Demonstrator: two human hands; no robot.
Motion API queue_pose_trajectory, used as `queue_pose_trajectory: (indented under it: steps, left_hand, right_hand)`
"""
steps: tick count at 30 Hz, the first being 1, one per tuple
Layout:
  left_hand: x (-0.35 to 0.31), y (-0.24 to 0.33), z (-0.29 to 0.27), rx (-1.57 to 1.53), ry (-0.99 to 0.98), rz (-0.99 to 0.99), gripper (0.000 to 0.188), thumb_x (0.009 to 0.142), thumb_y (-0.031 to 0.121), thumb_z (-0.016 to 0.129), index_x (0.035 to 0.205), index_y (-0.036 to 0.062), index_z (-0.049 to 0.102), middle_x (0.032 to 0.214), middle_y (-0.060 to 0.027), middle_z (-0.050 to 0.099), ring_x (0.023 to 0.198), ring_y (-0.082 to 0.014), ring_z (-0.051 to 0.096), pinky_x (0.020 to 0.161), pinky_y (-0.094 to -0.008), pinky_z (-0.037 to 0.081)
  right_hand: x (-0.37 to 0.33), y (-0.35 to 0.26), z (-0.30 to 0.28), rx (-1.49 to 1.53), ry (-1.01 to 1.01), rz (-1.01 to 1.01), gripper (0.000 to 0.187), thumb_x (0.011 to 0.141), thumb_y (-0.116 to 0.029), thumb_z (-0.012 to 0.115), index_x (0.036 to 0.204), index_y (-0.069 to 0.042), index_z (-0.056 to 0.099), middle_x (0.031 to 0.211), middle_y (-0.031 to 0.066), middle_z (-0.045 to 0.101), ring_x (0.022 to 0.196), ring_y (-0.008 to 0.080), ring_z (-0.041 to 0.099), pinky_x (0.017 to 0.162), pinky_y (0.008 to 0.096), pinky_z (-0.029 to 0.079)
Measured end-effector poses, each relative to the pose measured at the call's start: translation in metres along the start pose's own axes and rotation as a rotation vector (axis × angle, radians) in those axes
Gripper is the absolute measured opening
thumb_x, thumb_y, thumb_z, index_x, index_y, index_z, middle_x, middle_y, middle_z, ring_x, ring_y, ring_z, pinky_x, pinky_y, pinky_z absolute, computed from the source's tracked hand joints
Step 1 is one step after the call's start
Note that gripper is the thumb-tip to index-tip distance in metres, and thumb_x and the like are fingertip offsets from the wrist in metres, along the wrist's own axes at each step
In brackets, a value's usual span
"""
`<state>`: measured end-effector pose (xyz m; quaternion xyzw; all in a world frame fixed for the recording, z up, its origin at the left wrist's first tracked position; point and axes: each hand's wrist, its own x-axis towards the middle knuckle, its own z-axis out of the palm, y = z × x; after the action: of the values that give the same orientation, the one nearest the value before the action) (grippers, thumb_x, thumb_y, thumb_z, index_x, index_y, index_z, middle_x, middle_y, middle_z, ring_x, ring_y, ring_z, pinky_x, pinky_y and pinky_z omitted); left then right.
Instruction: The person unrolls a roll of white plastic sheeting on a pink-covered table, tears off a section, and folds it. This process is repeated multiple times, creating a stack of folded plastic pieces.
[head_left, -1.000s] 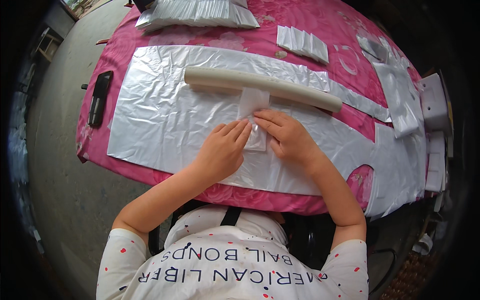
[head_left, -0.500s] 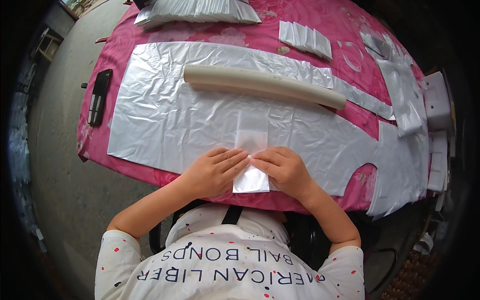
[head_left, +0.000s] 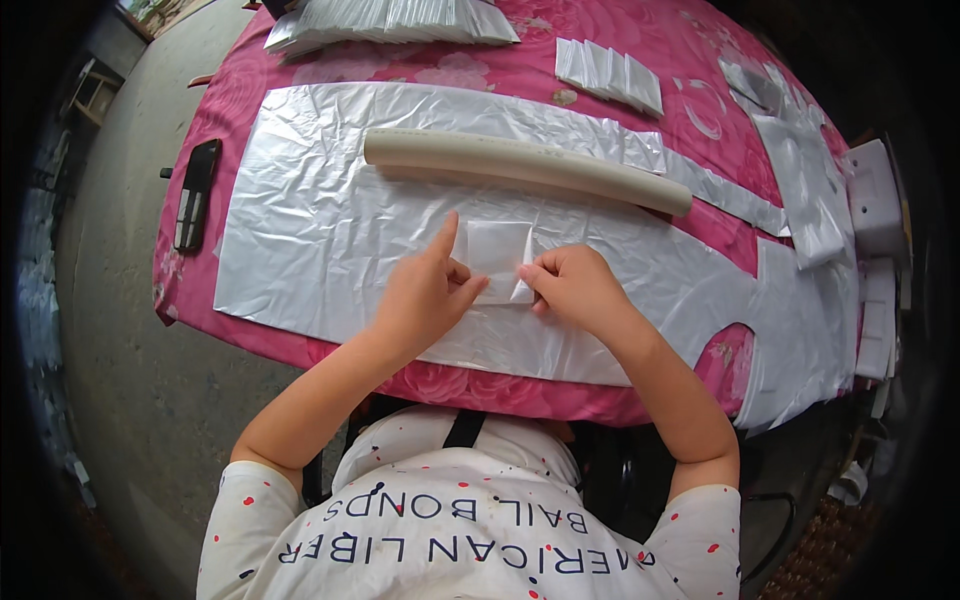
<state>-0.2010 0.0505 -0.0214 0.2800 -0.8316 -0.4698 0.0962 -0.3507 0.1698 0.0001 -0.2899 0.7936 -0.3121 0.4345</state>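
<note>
A small folded square of translucent white plastic film (head_left: 497, 245) lies on a large white plastic sheet (head_left: 300, 210) in front of me. My right hand (head_left: 582, 288) pinches the square's right edge between thumb and fingertips, where the film bunches slightly. At the square's left side is my left hand (head_left: 418, 295), its index finger stretched away from me and its thumb reaching toward the film. The other left fingers are curled, and nothing shows in that hand. Beyond both hands, a long beige tube (head_left: 520, 165) rests across the sheet.
A pink flowered tablecloth (head_left: 470, 385) covers the table. At the far side are a big row of folded plastic packets (head_left: 400, 20) and a smaller row (head_left: 608, 75). A black phone-like device (head_left: 198, 195) lies at left. More plastic film (head_left: 795, 180) and white containers (head_left: 873, 200) are at right.
The strip of film has become a shorter square and sits farther from me. Both hands moved away from my body; the left one, formerly flat beside the film, now has its index finger extended.
</note>
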Motion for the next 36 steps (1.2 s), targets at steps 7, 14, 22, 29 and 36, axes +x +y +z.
queue_pose_trajectory:
  steps: [7,14,22,29,36]
  left_hand:
    - [0.004,0.004,-0.002,0.386,0.147,0.334,0.073,0.075,0.010,0.067,0.136,-0.0026,0.028,0.118,-0.0187,0.051,0.101,-0.0261,0.056,0.082,-0.0341,0.046]
    - [-0.003,0.011,0.038,0.580,0.041,0.478,0.084,0.078,0.044,0.058,0.134,-0.0090,0.026,0.140,-0.0247,0.028,0.133,-0.0358,0.022,0.109,-0.0447,0.015]
    - [0.000,-0.006,0.047,0.604,0.020,0.486,0.100,0.074,0.056,0.057,0.136,-0.0109,0.016,0.143,-0.0260,0.019,0.135,-0.0378,0.014,0.109,-0.0486,0.007]
    - [-0.020,0.001,0.029,0.546,-0.200,0.528,0.100,0.071,0.055,0.060,0.137,-0.0087,0.019,0.144,-0.0215,0.023,0.135,-0.0345,0.019,0.109,-0.0478,0.010]
    - [-0.087,-0.045,-0.022,0.956,-0.345,0.934,0.067,0.075,0.026,0.063,0.134,0.0065,0.039,0.143,-0.0119,0.030,0.132,-0.0268,0.031,0.110,-0.0461,0.014]
  right_hand:
    - [0.012,-0.004,-0.006,-0.059,-0.094,0.109,0.030,0.083,-0.020,0.056,0.062,0.001,0.059,0.055,0.0025,0.055,0.050,0.0091,0.058,0.047,0.0247,0.042]
    - [0.016,0.007,-0.002,-0.028,-0.029,0.050,0.030,0.079,-0.022,0.056,0.057,-0.001,0.059,0.052,0.0083,0.059,0.045,0.0147,0.054,0.051,0.0313,0.044]
    - [-0.011,0.001,0.008,-0.436,0.283,-0.183,0.018,0.068,-0.021,0.066,0.070,-0.004,0.059,0.064,0.0111,0.062,0.064,0.0273,0.062,0.061,0.0367,0.048]
    - [-0.050,0.017,-0.007,-0.481,0.223,-0.156,0.025,0.069,-0.018,0.069,0.086,-0.003,0.059,0.070,0.0100,0.062,0.068,0.0271,0.061,0.063,0.0364,0.047]
    - [-0.068,0.029,0.004,-0.198,-0.137,-0.339,0.031,0.069,-0.016,0.068,0.096,-0.002,0.060,0.077,0.0103,0.063,0.071,0.0249,0.061,0.066,0.0329,0.048]
